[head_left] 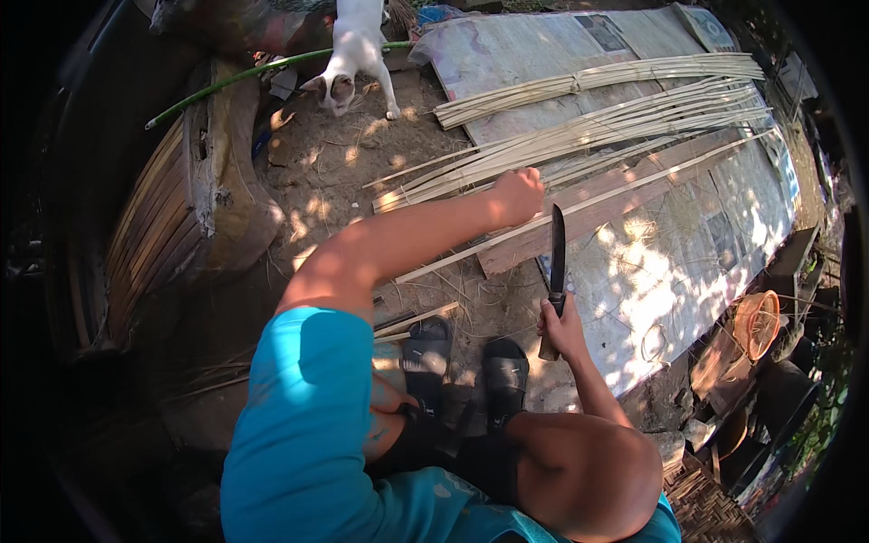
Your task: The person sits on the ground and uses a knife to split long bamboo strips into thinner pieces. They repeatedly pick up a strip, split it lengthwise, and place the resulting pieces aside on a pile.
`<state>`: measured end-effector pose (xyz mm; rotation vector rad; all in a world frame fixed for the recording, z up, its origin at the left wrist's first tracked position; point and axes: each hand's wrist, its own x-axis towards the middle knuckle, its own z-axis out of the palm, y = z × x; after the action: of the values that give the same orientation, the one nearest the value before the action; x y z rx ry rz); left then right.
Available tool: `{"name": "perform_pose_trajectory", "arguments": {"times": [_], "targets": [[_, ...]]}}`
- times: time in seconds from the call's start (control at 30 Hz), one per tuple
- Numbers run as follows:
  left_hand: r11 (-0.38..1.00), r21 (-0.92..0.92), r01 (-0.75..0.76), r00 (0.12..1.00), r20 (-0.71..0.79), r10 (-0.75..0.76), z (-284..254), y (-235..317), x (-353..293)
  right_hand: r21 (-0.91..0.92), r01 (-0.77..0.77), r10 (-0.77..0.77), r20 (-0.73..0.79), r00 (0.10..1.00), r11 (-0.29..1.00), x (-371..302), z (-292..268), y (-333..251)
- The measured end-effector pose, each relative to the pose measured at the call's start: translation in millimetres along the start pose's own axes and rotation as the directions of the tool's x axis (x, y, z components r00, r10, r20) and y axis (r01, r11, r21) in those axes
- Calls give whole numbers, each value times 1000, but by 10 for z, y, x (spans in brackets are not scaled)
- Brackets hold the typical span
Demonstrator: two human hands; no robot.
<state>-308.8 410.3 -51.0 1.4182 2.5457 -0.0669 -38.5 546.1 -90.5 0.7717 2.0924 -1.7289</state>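
Observation:
My left hand [518,196] reaches across in front of me, its fingers curled closed beside a long pale bamboo strip [625,186]. What lies inside that fist is hidden from view. The strip runs slantwise over a flat brown board [588,213]. In my right hand [563,331] is a knife [558,249] with a dark blade and a wooden handle. Its blade points up and away from me, close to the strip and the board. Beyond my left hand lie loose bamboo strips [597,131] and a bundle of more strips [597,80].
A pale sheet [670,299] spreads under the strips. A white cat [358,50] stands at the far side, by a green pole [235,80]. A curved slatted wooden piece [172,199] is on the left. An orange basket [757,324] stands at the right.

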Motion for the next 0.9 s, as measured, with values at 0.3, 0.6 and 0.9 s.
{"name": "perform_pose_trajectory", "arguments": {"times": [0.3,0.6,0.9], "targets": [[390,-831,397,918,365,-157,859,-14,-2180,-778,238,-476,-88,875,581,240,-718,-272],[522,-709,475,880,386,-277,1111,-62,-2822,-760,-50,-384,-383,840,648,800,-1518,-333],[778,-401,483,875,183,-448,1106,311,-2789,-739,414,-659,-53,750,531,306,-325,-118]]}}
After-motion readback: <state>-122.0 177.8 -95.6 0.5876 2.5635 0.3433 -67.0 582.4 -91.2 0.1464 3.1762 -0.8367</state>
